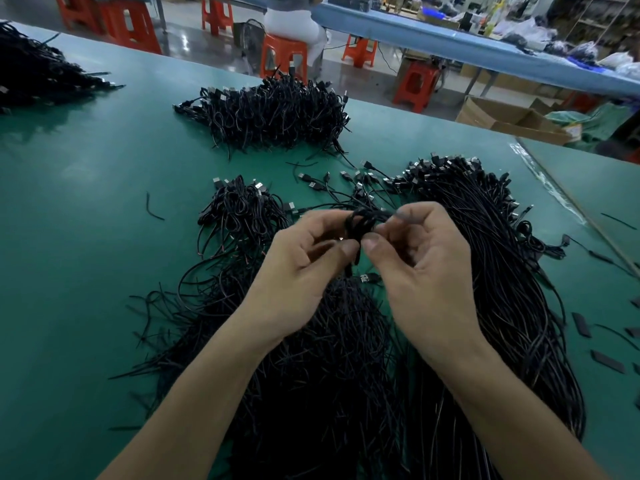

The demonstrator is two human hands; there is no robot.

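Note:
A coiled black USB cable [363, 221] is held above the green table [86, 209] between both hands. My left hand [298, 268] pinches the coil from the left with thumb and curled fingers. My right hand [419, 261] pinches it from the right, thumb against the coil. The cable's USB plug [369, 278] hangs below the hands. Under my forearms lies a large heap of loose straight black cables [329, 358], and a long bundle of cables [491, 258] stretches along the right.
A small pile of coiled cables [239, 209] lies left of the hands, a bigger pile [273, 112] farther back, another [38, 71] at far left. Black strips [607, 361] lie at the right. A seated person [294, 19] and orange stools [284, 57] stand beyond the table.

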